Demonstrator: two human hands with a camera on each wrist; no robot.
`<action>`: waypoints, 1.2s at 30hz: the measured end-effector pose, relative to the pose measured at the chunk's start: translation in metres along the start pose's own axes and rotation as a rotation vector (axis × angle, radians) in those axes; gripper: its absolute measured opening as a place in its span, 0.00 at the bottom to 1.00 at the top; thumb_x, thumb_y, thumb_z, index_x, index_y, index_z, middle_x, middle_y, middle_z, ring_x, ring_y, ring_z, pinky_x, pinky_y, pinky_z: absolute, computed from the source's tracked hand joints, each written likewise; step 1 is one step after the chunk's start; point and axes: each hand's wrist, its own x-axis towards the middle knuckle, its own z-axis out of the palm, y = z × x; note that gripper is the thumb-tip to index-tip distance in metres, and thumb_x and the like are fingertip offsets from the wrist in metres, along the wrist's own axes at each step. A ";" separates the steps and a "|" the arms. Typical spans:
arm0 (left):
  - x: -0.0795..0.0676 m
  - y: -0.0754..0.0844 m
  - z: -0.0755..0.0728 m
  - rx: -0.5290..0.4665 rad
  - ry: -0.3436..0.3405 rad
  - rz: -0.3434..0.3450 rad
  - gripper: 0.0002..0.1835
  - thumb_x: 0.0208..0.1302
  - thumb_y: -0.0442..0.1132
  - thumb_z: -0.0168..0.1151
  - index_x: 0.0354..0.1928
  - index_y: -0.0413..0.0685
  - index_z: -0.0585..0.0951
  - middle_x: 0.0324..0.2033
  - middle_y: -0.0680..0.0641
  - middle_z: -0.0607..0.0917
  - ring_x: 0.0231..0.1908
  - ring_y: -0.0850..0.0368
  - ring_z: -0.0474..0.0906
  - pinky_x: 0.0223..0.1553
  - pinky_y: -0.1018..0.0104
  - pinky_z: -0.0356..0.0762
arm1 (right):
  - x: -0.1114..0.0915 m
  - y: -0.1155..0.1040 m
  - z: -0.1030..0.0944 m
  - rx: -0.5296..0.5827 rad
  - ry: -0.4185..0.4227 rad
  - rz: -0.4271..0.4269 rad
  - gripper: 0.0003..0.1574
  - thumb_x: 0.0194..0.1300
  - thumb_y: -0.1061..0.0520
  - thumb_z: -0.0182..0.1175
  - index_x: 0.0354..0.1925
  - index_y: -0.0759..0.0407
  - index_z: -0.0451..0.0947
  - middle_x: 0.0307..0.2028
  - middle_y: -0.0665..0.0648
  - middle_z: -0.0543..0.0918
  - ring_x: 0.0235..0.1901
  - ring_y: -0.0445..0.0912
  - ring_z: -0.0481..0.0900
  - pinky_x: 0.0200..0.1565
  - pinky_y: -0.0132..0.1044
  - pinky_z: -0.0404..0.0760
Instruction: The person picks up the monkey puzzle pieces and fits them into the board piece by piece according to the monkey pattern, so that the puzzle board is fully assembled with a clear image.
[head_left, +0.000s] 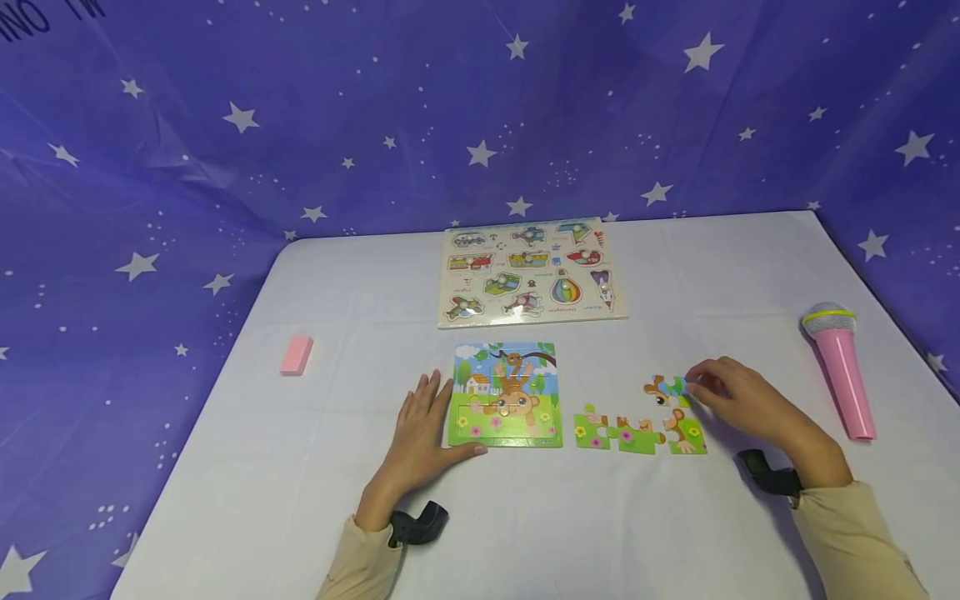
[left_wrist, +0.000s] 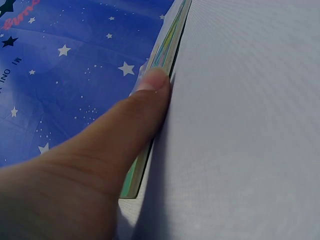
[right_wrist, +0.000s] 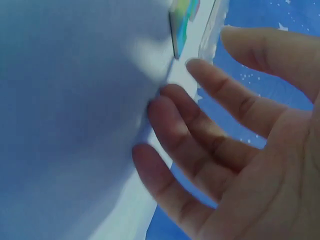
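Observation:
In the head view, a square monkey jigsaw board [head_left: 506,427] lies on the white cloth. My left hand [head_left: 420,429] rests at its near left corner, fingers fairly straight along the left side. The thumb [left_wrist: 142,107] presses on the near edge of the board in the left wrist view. To the right, several loose jigsaw pieces [head_left: 636,440] lie in a row, with a piece showing a monkey's eye and ear [head_left: 660,390] above them. My right hand [head_left: 738,400] hovers beside that piece, fingers loosely bent. In the right wrist view, nothing sits between thumb and fingers.
Behind the board lies a wooden vehicle peg puzzle [head_left: 532,275]. A pink block [head_left: 297,356] is at the left, and a pink toy microphone [head_left: 843,371] at the right. A purple starry curtain [head_left: 420,108] stands behind the white-covered table [head_left: 360,292].

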 end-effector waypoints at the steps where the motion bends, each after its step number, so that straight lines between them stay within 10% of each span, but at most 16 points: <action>1: 0.000 0.000 0.000 0.000 0.001 0.001 0.56 0.41 0.65 0.66 0.68 0.43 0.55 0.70 0.41 0.48 0.71 0.46 0.37 0.69 0.48 0.38 | 0.000 0.000 0.001 -0.004 -0.003 0.009 0.15 0.61 0.54 0.57 0.42 0.64 0.75 0.32 0.57 0.75 0.32 0.43 0.70 0.34 0.37 0.72; 21: -0.001 0.000 0.000 0.000 0.011 0.001 0.56 0.41 0.65 0.66 0.68 0.44 0.55 0.70 0.42 0.48 0.71 0.46 0.38 0.69 0.48 0.38 | 0.000 -0.031 0.020 -0.126 0.027 0.241 0.40 0.55 0.40 0.60 0.48 0.74 0.69 0.42 0.77 0.71 0.42 0.67 0.70 0.37 0.60 0.67; 36: -0.001 0.001 -0.001 0.001 0.009 0.001 0.56 0.41 0.64 0.66 0.68 0.43 0.55 0.70 0.41 0.49 0.71 0.46 0.38 0.69 0.48 0.38 | 0.004 -0.035 0.024 0.092 0.110 0.162 0.31 0.54 0.60 0.63 0.46 0.70 0.55 0.26 0.60 0.68 0.19 0.43 0.64 0.20 0.34 0.65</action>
